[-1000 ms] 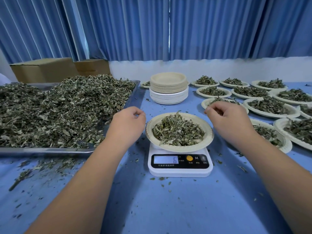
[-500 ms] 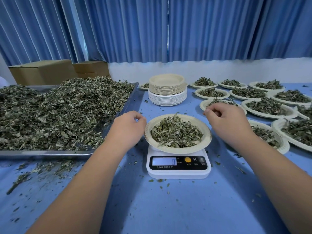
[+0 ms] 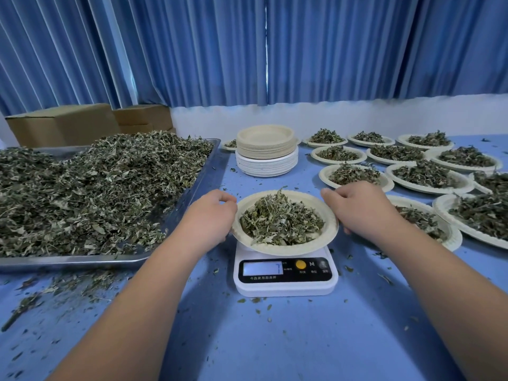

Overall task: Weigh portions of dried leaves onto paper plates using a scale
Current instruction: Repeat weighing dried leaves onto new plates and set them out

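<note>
A paper plate (image 3: pixel 286 250) heaped with dried leaves (image 3: pixel 280 224) sits on a white digital scale (image 3: pixel 286 284) at the table's middle. My left hand (image 3: pixel 211 215) holds the plate's left rim with curled fingers. My right hand (image 3: pixel 360 210) holds the right rim, thumb on top and fingertips under the edge. The lit display shows a single digit that I cannot read with certainty. Left of the scale, a metal tray (image 3: pixel 82 261) carries a large pile of loose dried leaves (image 3: pixel 82 193).
A stack of empty paper plates (image 3: pixel 266 152) stands behind the scale. Several filled plates (image 3: pixel 426 174) cover the table's right side, one close behind my right hand. Cardboard boxes (image 3: pixel 63 125) sit at the back left. Leaf crumbs litter the blue tabletop (image 3: pixel 275 339).
Both hands moved inward from beside the plate and now grip its rim. The scale's reading has changed between frames.
</note>
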The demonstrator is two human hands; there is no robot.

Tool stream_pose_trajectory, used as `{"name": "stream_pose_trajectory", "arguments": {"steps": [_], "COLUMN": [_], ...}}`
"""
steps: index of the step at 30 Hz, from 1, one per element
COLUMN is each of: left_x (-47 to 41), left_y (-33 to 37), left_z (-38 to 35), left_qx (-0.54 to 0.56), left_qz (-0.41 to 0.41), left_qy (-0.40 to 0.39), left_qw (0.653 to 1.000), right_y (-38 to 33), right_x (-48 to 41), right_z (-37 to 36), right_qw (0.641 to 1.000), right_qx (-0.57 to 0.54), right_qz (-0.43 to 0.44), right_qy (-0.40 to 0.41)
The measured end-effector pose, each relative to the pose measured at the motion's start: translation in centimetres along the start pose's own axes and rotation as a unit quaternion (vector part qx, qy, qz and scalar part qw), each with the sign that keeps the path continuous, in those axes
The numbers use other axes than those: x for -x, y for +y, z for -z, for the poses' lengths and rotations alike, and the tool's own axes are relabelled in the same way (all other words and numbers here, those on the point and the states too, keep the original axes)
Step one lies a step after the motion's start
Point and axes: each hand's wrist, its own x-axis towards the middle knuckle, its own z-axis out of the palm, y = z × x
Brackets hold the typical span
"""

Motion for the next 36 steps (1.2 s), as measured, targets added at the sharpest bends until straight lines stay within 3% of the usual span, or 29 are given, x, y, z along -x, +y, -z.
{"name": "stream_pose_trajectory", "arguments": {"steps": [6, 15, 22, 32, 36], "left_x": [0.7, 2.9, 7.0, 9.6, 10.2], "left_y": [1.2, 4.2, 8.2, 18.4, 20.1], "left_z": [-0.3, -0.9, -5.2, -16.9, -21.1], "left_qx": [0.224, 0.435, 0.505, 0.525, 0.513], "left_qz": [0.051, -0.022, -0.046, -0.054, -0.056], "left_qy": [-0.028, -0.062, -0.116, -0.228, -0.241], "left_qw": [0.973, 0.898, 0.854, 0.818, 0.822], "right_y": [-0.5, 0.7, 2.8, 10.9, 14.7], "right_x": [0.1, 1.1, 3.5, 7.6, 9.1], "right_z": [0.9, 3.7, 11.4, 24.8, 28.6], "right_qw": [0.98, 0.943, 0.958, 0.944, 0.93], "right_qx": [-0.183, -0.306, -0.247, -0.206, -0.181], "right_qz": [-0.08, -0.131, -0.139, -0.208, -0.249], "right_qy": [0.012, 0.023, 0.031, 0.153, 0.201]}}
